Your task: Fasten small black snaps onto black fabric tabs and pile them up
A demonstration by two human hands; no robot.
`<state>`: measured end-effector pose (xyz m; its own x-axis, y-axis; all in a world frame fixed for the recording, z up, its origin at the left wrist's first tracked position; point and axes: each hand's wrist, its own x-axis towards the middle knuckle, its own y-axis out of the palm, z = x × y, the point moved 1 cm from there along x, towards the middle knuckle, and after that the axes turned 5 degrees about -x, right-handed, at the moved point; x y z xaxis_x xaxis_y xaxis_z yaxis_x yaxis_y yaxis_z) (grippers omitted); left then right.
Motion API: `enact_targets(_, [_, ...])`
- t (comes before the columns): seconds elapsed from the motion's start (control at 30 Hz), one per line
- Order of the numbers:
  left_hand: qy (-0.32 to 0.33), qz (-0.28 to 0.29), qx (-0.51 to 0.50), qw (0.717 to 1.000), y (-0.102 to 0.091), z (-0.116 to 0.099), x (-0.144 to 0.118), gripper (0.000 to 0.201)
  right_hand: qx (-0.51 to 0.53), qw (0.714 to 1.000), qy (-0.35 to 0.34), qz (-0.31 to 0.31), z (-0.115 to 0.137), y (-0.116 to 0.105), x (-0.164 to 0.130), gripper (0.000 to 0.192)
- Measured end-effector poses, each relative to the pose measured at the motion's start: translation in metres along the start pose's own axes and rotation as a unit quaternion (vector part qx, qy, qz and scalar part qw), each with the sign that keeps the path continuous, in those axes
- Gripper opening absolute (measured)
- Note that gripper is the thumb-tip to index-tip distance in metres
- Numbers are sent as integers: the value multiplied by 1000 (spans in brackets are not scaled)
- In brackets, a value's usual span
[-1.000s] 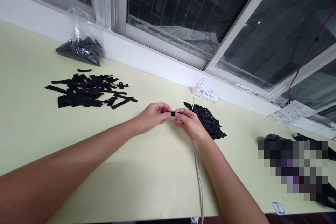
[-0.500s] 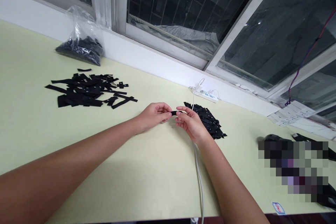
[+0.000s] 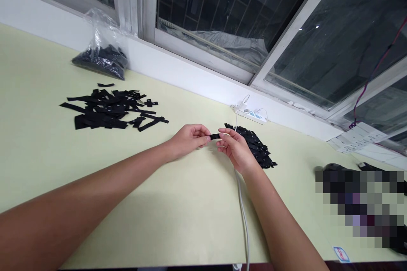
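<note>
Black fabric strip [image 3: 215, 136], a short dark piece, sits pinched between the two hands just above the pale green surface [image 3: 178, 203], near its middle. Nearest the viewer, both bare forearms reach forward from the lower corners. A white cable [image 3: 243, 211] runs along the surface from the front edge and passes under the right wrist. The left hand [image 3: 188, 139] has its grip closed on the strip's left end, thumb and fingertips pressed together around it. The right hand [image 3: 235, 150] has its grip closed on the right end, thumb and forefinger holding it while the other fingers curl loosely below. The strip lies roughly level between them.

Just behind the right hand, touching its outline from this view, lies a dense heap of small black pieces [image 3: 256, 148]. Well apart to the left, a looser scatter of longer black strips [image 3: 110, 109] spreads flat on the surface. Farther back, a white power strip [image 3: 251, 114] rests against the white sill, with the cable rising to it. At the far left, a clear plastic bag [image 3: 101, 51] filled with dark pieces leans by the window frame [image 3: 140, 4]. To the far right, printed papers [image 3: 356, 137] lie on the sill.
</note>
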<state>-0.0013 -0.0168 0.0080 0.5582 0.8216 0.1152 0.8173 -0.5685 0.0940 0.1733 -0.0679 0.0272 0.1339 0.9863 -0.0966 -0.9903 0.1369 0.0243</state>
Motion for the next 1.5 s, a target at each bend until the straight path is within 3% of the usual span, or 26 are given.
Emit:
enact_targets(0.1, [17,-11,20,1000,0,0,1,24,-51,998,-28,-28,5,-5,2,43])
enact_targets(0.2, [48,-42,54,997,-3,2,4,25,-160,981,-62,-95,11,-35,9,40])
enact_targets(0.37, [61,-74,111,989,-7,4,6,21,-392,877,-16,-276,12,-114,21,31])
enact_targets(0.47, [43,-90,156,983,-7,0,2,30,-453,829,9,-328,9,-136,23,29])
enact_targets(0.67, [69,-98,211,970,-5,-14,-6,54,-481,789,0,-383,7,-131,22,40])
enact_targets(0.77, [88,-106,199,970,-6,-16,-6,53,-466,777,-49,-421,9,-119,21,30])
enact_targets(0.83, [111,-143,182,967,-9,-15,-4,45,-446,778,-69,-437,9,-107,21,24])
enact_targets(0.93, [142,-212,154,954,-15,-16,-1,37,-384,805,-75,-447,7,-88,20,37])
enact_targets(1.03, [142,-271,135,943,-18,-21,0,53,-366,819,-84,-433,4,-78,19,38])
enact_targets(1.1, [134,-288,137,938,-16,-25,0,61,-426,801,-92,-409,3,-78,19,37])
enact_targets(1.23, [106,-232,174,951,-12,-21,0,54,-547,751,-87,-360,-1,-86,22,32])
enact_targets(1.33, [95,-179,215,955,-16,-10,3,51,-597,736,-49,-314,-5,-92,24,27])
enact_targets(1.5, [103,-157,241,952,-24,-2,5,48,-628,723,10,-287,-5,-96,20,28])
